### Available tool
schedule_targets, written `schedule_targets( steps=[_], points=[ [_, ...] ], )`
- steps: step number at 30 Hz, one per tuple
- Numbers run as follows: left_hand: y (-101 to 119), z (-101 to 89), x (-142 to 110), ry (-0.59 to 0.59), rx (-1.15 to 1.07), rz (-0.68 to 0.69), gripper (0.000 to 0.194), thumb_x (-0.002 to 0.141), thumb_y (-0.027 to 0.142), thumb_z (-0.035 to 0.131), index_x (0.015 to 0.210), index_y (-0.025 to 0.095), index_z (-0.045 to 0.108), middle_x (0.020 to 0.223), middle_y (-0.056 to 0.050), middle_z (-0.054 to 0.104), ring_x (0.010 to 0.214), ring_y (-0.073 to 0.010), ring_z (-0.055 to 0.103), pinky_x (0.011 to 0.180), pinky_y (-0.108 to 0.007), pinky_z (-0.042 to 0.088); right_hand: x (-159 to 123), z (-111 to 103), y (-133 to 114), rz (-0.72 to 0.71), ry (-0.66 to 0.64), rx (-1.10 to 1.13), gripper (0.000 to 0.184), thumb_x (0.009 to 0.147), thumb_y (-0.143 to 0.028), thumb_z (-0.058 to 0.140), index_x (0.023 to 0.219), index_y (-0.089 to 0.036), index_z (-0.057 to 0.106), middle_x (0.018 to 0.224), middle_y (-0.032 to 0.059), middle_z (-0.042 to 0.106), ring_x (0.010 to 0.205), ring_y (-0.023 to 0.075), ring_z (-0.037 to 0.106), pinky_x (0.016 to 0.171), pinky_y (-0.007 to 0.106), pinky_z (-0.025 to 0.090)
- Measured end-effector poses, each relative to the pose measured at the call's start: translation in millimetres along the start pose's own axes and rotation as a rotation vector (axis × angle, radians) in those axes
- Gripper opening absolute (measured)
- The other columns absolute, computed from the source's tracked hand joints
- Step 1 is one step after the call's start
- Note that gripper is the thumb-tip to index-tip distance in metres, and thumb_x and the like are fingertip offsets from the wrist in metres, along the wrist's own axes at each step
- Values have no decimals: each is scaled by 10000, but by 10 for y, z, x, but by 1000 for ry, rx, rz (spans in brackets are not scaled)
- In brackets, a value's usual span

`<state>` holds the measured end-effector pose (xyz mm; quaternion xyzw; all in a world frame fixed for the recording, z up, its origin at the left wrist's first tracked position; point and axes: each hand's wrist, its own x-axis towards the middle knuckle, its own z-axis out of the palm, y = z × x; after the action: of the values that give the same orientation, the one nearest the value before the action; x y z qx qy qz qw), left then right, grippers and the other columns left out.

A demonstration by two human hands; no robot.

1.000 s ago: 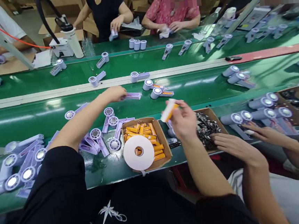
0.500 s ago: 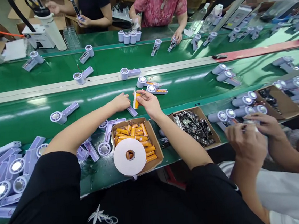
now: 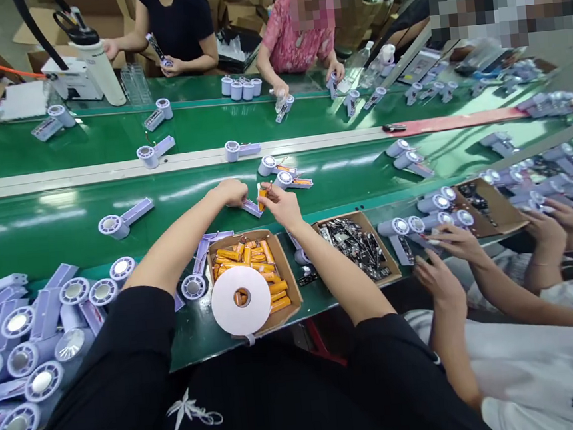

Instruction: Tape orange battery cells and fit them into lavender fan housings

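My left hand (image 3: 232, 192) is closed over a lilac handheld fan housing (image 3: 251, 208) on the green belt; its round head is hidden under my fingers, and its open handle points toward my right hand. Between the fingers of my right hand (image 3: 282, 206) is an orange battery (image 3: 261, 197) with a white strip on its side, held tilted at the handle's end. Below my hands stands a cardboard box (image 3: 293, 288) of orange batteries. A roll of white tape (image 3: 227, 304) lies on the box's near side.
Fan housings (image 3: 37, 320) are piled at the left. A box of circuit boards (image 3: 354, 246) stands right of the batteries. Two fans with batteries (image 3: 283, 178) lie just beyond my right hand. A co-worker's hands (image 3: 442, 268) work close by on the right; others sit across the belt.
My right hand has lowered the battery toward the housing's handle, and its white strip is less visible. My left hand stays at the housing. The camera view has turned slightly right.
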<state>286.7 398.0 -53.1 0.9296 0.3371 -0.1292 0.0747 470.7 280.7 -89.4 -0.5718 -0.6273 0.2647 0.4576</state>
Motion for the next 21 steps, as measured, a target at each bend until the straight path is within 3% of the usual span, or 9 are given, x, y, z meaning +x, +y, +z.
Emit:
schedule_targets(
  steps=[4,7,10,16,19,21],
  points=[
    [-27,-31,6,40,-84,-64,267,936,387,699,1138,281,838,1121,-43,848,1089,-230,758,872,-256,498,58,50,20,-61,-162,-429,345,1021,-345,698,1328,-201,763,1154,103,867,1001,255,831,932,347,628],
    [21,13,-2,89,-132,-120,324,989,347,620,1241,251,800,1256,-86,823,1175,-251,745,917,-275,504,102,72,-21,-62,-283,-678,309,1045,-344,697,1322,-227,767,1163,117,867,1039,276,822,917,336,592],
    [85,59,12,110,-178,-154,341,991,319,608,1266,229,787,1267,-116,812,1190,-278,745,939,-299,516,118,71,-79,-38,-366,-752,286,1035,-344,720,1289,-232,789,1157,136,865,1067,309,812,924,354,571],
    [177,99,7,147,-251,-188,343,979,272,605,1268,200,775,1255,-126,809,1156,-277,739,954,-314,527,160,169,-221,21,-514,-873,411,1067,-397,671,1418,-204,760,1285,216,819,1180,372,777,976,427,578],
    [242,7,-8,156,-266,-195,326,972,234,600,1240,179,777,1245,-148,806,1138,-294,740,952,-340,540,290,206,-357,48,-572,-895,385,1039,-374,715,1342,-154,803,1272,230,821,1207,371,764,1035,433,571],
    [305,-117,-65,170,-267,-195,329,982,204,573,1240,148,769,1251,-181,796,1136,-311,739,961,-371,549,325,116,-493,51,-593,-883,381,1015,-349,752,1340,-157,806,1300,203,823,1236,356,756,1079,426,564]
  ],
)
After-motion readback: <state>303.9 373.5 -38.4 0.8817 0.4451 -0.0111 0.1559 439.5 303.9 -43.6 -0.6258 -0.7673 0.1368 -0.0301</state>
